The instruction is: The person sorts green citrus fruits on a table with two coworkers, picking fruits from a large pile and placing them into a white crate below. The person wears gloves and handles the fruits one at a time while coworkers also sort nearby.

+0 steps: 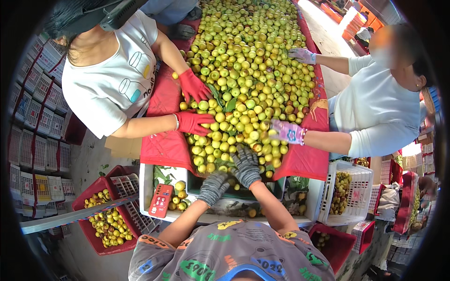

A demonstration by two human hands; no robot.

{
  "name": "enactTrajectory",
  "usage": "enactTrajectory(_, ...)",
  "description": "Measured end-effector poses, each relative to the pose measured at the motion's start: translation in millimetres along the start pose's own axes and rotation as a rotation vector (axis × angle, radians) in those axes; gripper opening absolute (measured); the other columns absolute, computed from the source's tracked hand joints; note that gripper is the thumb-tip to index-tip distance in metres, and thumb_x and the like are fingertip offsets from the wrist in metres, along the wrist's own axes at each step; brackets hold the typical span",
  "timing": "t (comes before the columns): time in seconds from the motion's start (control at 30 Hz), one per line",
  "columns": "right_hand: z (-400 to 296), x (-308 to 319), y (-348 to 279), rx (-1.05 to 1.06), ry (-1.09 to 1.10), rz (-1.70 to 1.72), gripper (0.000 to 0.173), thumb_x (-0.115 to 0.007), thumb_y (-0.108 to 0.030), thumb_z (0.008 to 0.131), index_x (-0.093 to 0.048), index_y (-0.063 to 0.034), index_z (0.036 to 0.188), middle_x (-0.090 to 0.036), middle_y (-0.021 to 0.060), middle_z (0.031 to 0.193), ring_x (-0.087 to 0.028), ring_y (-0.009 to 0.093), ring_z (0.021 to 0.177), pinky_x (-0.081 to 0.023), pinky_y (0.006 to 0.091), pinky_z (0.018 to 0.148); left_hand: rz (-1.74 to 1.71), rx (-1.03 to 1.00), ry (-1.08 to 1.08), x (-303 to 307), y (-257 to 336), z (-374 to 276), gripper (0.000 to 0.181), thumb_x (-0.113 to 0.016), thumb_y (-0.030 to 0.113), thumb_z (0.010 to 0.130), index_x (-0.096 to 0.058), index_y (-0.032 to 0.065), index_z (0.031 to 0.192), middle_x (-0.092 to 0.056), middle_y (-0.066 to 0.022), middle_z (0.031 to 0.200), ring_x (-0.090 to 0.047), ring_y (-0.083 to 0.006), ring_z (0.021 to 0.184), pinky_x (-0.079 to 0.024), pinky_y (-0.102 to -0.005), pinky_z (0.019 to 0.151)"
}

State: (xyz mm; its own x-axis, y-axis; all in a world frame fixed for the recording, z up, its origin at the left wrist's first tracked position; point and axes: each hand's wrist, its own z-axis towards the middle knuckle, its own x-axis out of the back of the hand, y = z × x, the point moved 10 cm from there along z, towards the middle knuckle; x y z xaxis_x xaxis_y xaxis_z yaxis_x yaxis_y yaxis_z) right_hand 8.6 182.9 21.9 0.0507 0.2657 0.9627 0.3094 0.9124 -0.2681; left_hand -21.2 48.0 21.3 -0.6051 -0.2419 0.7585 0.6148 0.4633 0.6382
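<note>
A deep layer of yellow-green jujubes [242, 87], some with brown patches, covers the long table lined with red quilted cloth [168, 147]. My right hand [248, 167], in a grey knit glove, rests on the near end of the pile with its fingers spread. Lower and to its left, my left hand [213, 188] wears a matching glove and reaches to the front edge of the fruit. Its fingertips are partly blurred, so whether they grip anything is unclear. Below both hands sits a dark green tray [239, 194], with a few fruits near its far edge.
A white trough [146, 189] frames the tray, with a red phone [161, 201] on its left. Red gloves [193, 122] of one person and floral gloves [288, 131] of another touch the fruit. A red crate [105, 224] and a white basket [358, 200] flank me.
</note>
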Motion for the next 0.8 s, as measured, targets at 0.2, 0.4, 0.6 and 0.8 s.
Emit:
enactTrajectory(0.2,-57,-14,-17,0.246,-0.11,-0.069,0.052,-0.062,-0.04,0.084,-0.057,-0.0232,0.133,-0.035,0.0045,0.153,-0.028,0.03,0.141,-0.015,0.0508,0.118,0.173,-0.168,0.339,59,16,38,0.053,-0.07,0.028,0.08,-0.057,0.0074,0.127,-0.047,-0.0203,0.138,-0.043,-0.0415,0.127,-0.035,-0.0491,0.107)
enactTrajectory(0.4,-104,-4,33,0.178,-0.003,0.423,0.045,-0.064,-0.023,0.086,-0.059,-0.0081,0.128,-0.047,0.0113,0.144,-0.043,0.032,0.132,-0.034,0.0411,0.111,0.366,-0.138,0.057,-5,23,74,0.076,-0.067,0.046,0.079,-0.044,0.0105,0.142,-0.031,-0.0141,0.153,-0.023,-0.0397,0.142,-0.016,-0.0523,0.117)
enactTrajectory(0.6,-103,106,75,-0.069,0.411,0.307,0.044,-0.063,-0.007,0.084,-0.058,-0.0039,0.127,-0.048,0.0167,0.142,-0.051,0.034,0.125,-0.042,0.0411,0.105,0.454,-0.245,-0.139,-32,47,40,0.062,-0.06,0.052,0.084,-0.053,0.0189,0.136,-0.032,-0.0103,0.154,-0.021,-0.0379,0.143,-0.014,-0.0547,0.116)
enactTrajectory(0.8,-34,51,71,-0.217,0.097,-0.119,0.07,-0.069,-0.044,0.077,-0.051,-0.0165,0.138,-0.033,0.015,0.152,-0.025,0.038,0.141,-0.018,0.0551,0.116,0.268,-0.222,-0.098,-11,36,-1,0.047,-0.064,0.037,0.085,-0.061,0.012,0.124,-0.053,-0.0122,0.135,-0.045,-0.032,0.128,-0.029,-0.048,0.111)
